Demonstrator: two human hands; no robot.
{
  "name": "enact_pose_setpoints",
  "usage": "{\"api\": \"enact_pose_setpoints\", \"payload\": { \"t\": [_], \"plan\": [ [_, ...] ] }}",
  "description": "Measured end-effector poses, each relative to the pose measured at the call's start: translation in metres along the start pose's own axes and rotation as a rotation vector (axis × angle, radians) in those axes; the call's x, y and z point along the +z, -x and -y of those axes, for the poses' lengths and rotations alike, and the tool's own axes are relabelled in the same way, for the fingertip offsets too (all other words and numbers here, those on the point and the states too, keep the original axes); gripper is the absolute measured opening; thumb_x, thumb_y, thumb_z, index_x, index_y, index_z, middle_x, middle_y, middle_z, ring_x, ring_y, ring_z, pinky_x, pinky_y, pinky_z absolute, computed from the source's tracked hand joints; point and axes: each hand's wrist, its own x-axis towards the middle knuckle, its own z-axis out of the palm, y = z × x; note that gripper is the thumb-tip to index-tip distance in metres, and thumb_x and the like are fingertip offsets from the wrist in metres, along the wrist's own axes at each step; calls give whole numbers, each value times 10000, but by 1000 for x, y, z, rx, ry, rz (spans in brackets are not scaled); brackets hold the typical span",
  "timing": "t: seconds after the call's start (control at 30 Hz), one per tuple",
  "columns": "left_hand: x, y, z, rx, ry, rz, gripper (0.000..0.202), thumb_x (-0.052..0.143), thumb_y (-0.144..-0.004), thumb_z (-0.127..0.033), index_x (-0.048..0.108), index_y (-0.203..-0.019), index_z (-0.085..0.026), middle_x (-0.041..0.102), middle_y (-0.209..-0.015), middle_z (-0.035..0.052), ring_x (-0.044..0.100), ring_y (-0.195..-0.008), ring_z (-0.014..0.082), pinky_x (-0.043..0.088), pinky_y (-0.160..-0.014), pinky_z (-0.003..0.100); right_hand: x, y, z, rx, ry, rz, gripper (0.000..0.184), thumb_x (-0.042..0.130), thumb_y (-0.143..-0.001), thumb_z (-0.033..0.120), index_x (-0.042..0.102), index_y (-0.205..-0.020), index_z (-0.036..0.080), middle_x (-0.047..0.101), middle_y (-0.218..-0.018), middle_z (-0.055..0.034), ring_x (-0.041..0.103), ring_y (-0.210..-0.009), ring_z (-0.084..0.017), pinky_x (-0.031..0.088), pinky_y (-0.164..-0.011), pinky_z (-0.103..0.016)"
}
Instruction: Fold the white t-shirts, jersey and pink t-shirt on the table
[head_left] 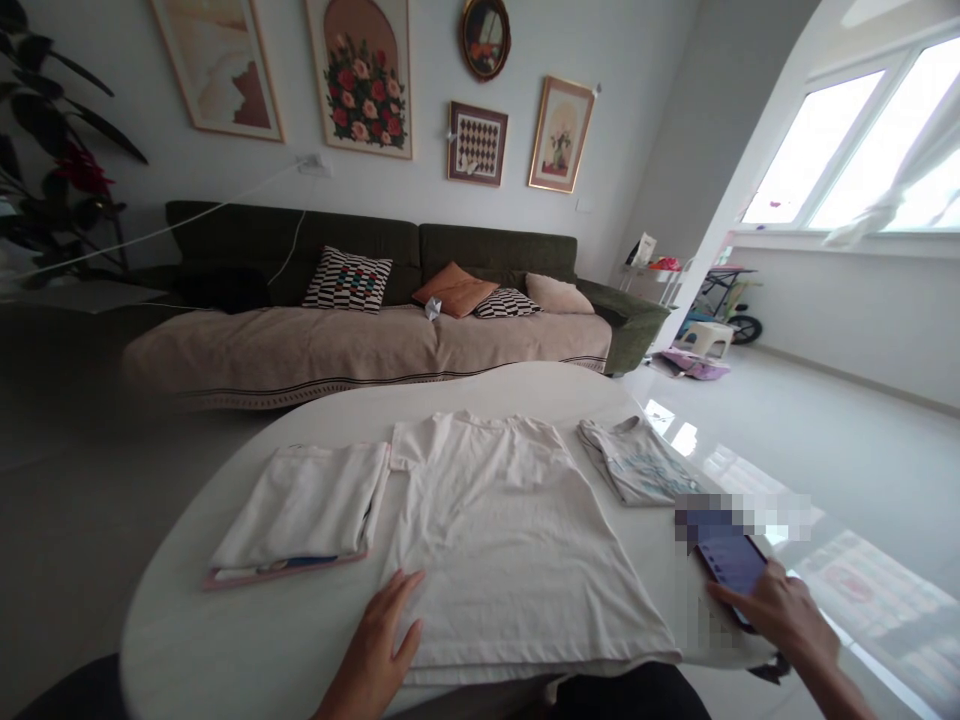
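A white T-shirt (510,540) lies spread out on the white table (180,620), its neckline toward the sofa and its hem at the near edge. My left hand (379,640) rests at the shirt's lower left side, fingers stretched out and holding nothing. At the table's right edge my right hand (787,610) grips a smartphone (731,565) with a lit screen, partly blurred by pixelation. Left of the shirt sits a stack of folded clothes (307,505), white on top with pink and blue edges below. A folded grey printed shirt (637,460) lies to the right.
Beyond the table stands a dark green sofa (367,235) with a beige cover (360,350) and several cushions. Glossy floor (862,480) stretches to the right, with a white stool (705,338) near the wall. A plant (67,130) stands at far left.
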Motion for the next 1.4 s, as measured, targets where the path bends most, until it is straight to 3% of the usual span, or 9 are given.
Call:
{"api": "enact_pose_setpoints", "payload": {
  "t": [0.13, 0.3, 0.5, 0.83, 1.0, 1.1, 1.23, 1.3, 1.4],
  "plan": [
    [1, 0, 3, 19, -16, -15, 384, 459, -799, -223, 570, -1164, -185, 617, -1188, 101, 539, -1136, 226, 449, -953, 377, -12, 7, 11, -87, 139, -1, 656, 360, -803, 508, 383, -1261, 39, 567, -989, -235, 594, -918, -373, 471, -606, -417],
    [2, 1, 5, 29, 16, -20, 369, 469, -796, -226, 582, -1147, -204, 625, -1177, 89, 545, -1129, 222, 450, -954, 375, -24, 35, 42, -215, 194, -114, 497, 222, -890, 266, 281, -1370, 155, 596, -1027, -151, 633, -793, -298, 471, -546, -378],
    [1, 0, 5, 58, -13, -9, 342, 490, -785, -224, 610, -1105, -213, 639, -1151, 80, 554, -1118, 224, 458, -954, 370, 7, 75, 72, -479, 280, -193, 524, 192, -856, 57, 371, -1344, 125, 534, -1240, -142, 504, -1112, -270, 468, -785, -374],
    [0, 2, 2, 64, 3, -38, 347, 489, -789, -203, 600, -1118, -222, 633, -1160, 72, 549, -1125, 217, 455, -961, 372, 32, 78, 56, -460, 229, -100, 549, 247, -847, 157, 285, -1395, 188, 414, -1371, -135, 314, -1284, -334, 366, -909, -521],
    [-2, 4, 5, 79, -70, 55, 350, 495, -806, -228, 595, -1141, -235, 578, -1244, 72, 507, -1172, 226, 446, -970, 373, 34, 80, 59, -428, 209, -90, 534, 201, -857, 197, 334, -1374, 176, 383, -1391, -122, 250, -1321, -331, 348, -930, -515],
    [-7, 9, 8, 130, -157, 159, 432, 535, -804, -310, 526, -1232, -255, 501, -1330, 61, 427, -1241, 245, 416, -994, 394, 31, 87, 72, -473, 116, -121, 514, 255, -852, 250, 380, -1344, 170, 401, -1376, -138, 349, -1276, -312, 370, -934, -485],
    [-14, 22, 11, 182, -241, 283, 642, 577, -767, -455, 356, -1351, -307, 350, -1426, 47, 332, -1292, 279, 373, -1010, 460, 37, 109, 87, -666, -27, 25, 413, 313, -829, 268, 562, -1132, 137, 560, -1208, -171, 567, -1068, -269, 438, -881, -382],
    [-17, 30, 11, 178, -269, 331, 688, 588, -763, -422, 284, -1374, -341, 303, -1442, 33, 328, -1294, 281, 355, -1009, 497, 41, 116, 88, -587, -72, 97, 407, 330, -825, 336, 564, -1076, 116, 622, -1073, -192, 614, -969, -280, 479, -792, -369],
    [-17, 41, 16, 162, -302, 393, 781, 610, -703, -208, 250, -1376, -372, 294, -1440, 4, 349, -1285, 264, 359, -1008, 494, 40, 114, 86, -458, -155, 221, 372, 426, -750, 440, 579, -924, 149, 665, -861, -148, 645, -828, -280, 493, -692, -353]
  ]
}}
